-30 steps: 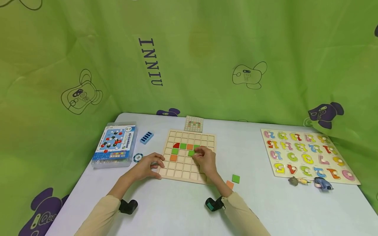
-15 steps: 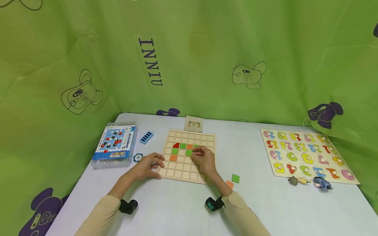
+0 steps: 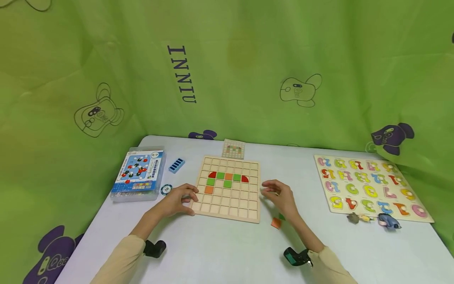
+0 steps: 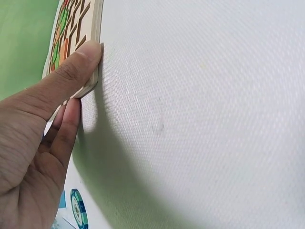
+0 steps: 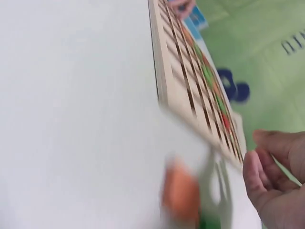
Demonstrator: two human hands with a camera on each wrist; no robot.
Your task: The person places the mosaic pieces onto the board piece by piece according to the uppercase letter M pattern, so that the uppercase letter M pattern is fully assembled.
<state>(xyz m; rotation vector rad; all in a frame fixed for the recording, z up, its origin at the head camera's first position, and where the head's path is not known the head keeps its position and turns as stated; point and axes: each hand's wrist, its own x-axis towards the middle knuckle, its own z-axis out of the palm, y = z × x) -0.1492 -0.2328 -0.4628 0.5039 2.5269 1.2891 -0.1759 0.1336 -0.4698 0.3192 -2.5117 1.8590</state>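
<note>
A wooden grid board (image 3: 226, 203) lies mid-table, holding green and orange square tiles and two red rounded-corner tiles in its cells. My left hand (image 3: 177, 201) grips the board's near left corner; the left wrist view shows the thumb (image 4: 86, 55) over its edge and fingers along its side. Just off the board's right edge is my right hand (image 3: 281, 197), fingers loosely bent, holding nothing. Below it a loose orange tile (image 3: 276, 223) lies on the table, beside a green tile (image 3: 281, 216) partly hidden by the hand. Both look blurred in the right wrist view.
A pattern card (image 3: 233, 149) lies behind the board. To the left are a boxed molecule set (image 3: 138, 173), a small blue block (image 3: 176, 165) and a round chip (image 3: 166, 189). On the right, small animal figures (image 3: 388, 221) sit by a number puzzle (image 3: 370, 187).
My right hand has let go of a green tile, now set in a board cell, and moved right off the board, uncovering the right-hand red tile. The left hand stays put.
</note>
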